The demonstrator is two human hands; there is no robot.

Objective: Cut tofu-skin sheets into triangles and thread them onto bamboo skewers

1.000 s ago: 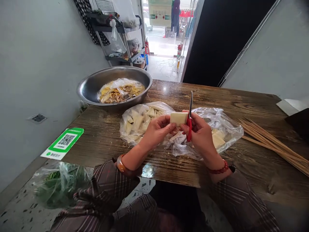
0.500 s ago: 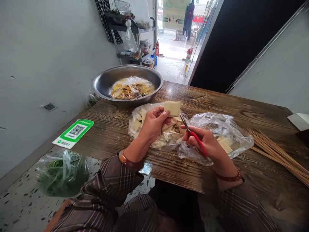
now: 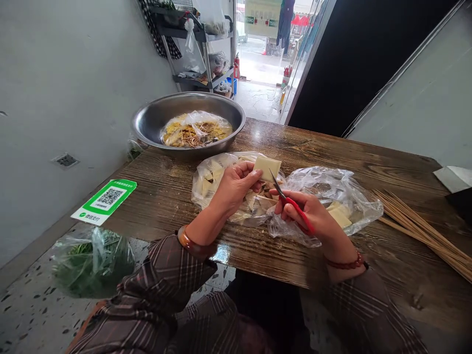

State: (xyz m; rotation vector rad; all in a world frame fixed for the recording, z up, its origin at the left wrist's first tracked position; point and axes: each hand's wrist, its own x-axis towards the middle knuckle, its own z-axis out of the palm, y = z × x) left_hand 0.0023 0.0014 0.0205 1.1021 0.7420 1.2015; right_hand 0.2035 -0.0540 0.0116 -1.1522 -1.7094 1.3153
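My left hand (image 3: 238,184) pinches a pale, flat rectangular sheet that looks like tofu skin (image 3: 268,167), holding it up over the table. Red-handled scissors (image 3: 300,216) are in my right hand (image 3: 306,209), their blades pointing up and left in front of the sheet's right part. Whether the blades touch it I cannot tell. Below my left hand lies a clear plastic bag with many pale cut pieces (image 3: 209,181), several of them triangular. Right of it, partly behind my right hand, another clear bag (image 3: 324,179) holds more uncut-looking pale sheets (image 3: 339,214).
A large steel basin (image 3: 142,123) with bagged skewered food stands at the table's far left. Bamboo sticks (image 3: 420,228) lie at the right. A green QR card (image 3: 105,200) sits at the left edge, above a bag of greens (image 3: 94,265). Behind are a shelf cart (image 3: 202,37) and a doorway.
The sheet in my left hand has tilted, its right side dipping. The scissor blades have swung from beside its right edge to in front of it. The whole view has shifted slightly.
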